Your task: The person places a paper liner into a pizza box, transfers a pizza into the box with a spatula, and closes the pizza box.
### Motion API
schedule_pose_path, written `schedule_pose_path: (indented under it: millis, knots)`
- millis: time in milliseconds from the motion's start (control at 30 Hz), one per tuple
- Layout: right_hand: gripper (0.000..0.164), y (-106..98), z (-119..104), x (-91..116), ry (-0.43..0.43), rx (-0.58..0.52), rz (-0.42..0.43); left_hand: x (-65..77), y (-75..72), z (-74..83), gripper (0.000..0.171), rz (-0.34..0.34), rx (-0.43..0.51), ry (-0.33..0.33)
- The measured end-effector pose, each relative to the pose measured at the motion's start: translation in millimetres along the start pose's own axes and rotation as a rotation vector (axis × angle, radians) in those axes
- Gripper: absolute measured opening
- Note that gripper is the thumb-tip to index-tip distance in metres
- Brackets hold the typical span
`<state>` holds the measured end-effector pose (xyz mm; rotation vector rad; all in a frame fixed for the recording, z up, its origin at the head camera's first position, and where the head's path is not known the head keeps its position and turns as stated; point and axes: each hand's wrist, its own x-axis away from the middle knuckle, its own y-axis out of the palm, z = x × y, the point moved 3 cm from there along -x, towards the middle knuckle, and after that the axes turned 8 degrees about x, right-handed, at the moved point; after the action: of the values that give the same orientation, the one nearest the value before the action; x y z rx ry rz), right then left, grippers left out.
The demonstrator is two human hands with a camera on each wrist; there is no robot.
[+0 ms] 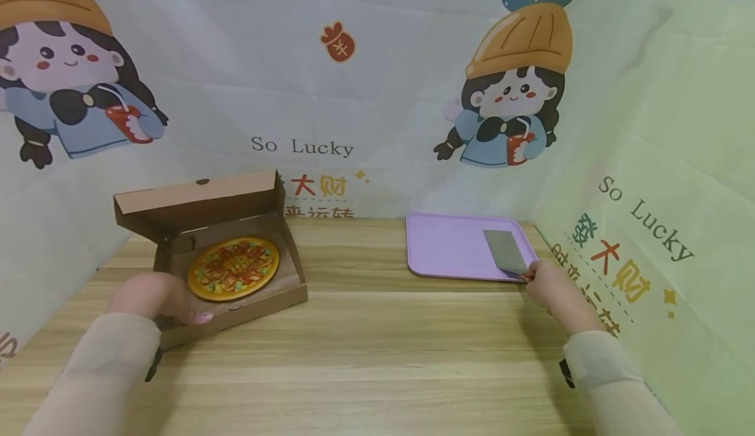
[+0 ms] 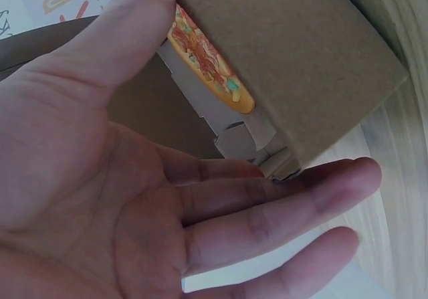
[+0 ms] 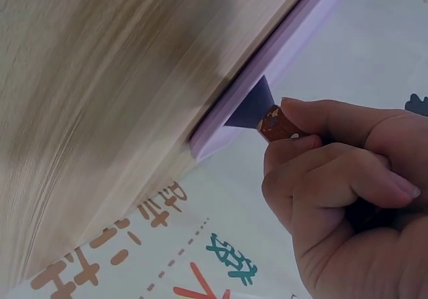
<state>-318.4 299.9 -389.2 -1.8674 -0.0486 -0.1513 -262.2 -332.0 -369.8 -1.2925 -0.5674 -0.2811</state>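
Observation:
An opened cardboard pizza box [image 1: 265,299] stands at the left of the table with its lid raised. Inside lies a toy pizza [image 1: 233,269] with red and green toppings. My left hand [image 1: 154,296] is at the box's near left corner; in the left wrist view its fingers [image 2: 281,225] extend straight along the cardboard edge. At the right, my right hand [image 1: 553,288] grips the brown handle [image 3: 275,124] of a flat metal scraper [image 1: 504,250]. The scraper's grey blade is over the right part of a purple tray [image 1: 445,246].
The wooden table [image 1: 354,344] runs between the box and the tray. A printed cloth [image 1: 377,95] hangs behind it, and another side of cloth [image 1: 678,180] rises close to my right hand.

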Motion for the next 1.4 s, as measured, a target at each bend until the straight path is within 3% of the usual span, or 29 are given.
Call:
schedule_pose_path:
  millis: [133, 433, 633, 900, 1000, 1200, 1400]
  knots:
    - [0.022, -1.8, -0.4, -0.3, -0.015, 0.013, 0.003, 2.2, 1.3, 0.8, 0.107, -0.005, 0.046, 0.001]
    - [0.022, -6.1, -3.2, -1.2, -0.033, 0.117, 0.002, -0.4, 6.7, 0.4, 0.098, -0.006, 0.043, 0.09]
    - [0.026, -10.4, -6.0, 5.7, -0.004, 0.155, 0.007, 3.6, 9.4, 7.1, 0.106, 0.014, 0.044, 0.081]
    - [0.016, -17.3, -11.3, 10.2, -0.001, 0.169, 0.022, 6.7, 10.1, 9.3, 0.11, 0.02, 0.043, 0.079]
    - [0.022, -17.0, -16.0, 9.5, -0.006, 0.19, 0.047, 8.0, 11.9, 10.1, 0.111, 0.021, 0.045, 0.082]
    - [0.051, -6.0, -54.2, 18.6, -0.137, 0.304, 0.07, 9.2, 13.6, 14.4, 0.108, 0.031, 0.032, 0.08]
    - [0.046, 22.0, -110.6, 36.8, -0.317, 0.366, 0.069, 10.7, 16.2, 20.2, 0.104, 0.043, 0.047, 0.067]
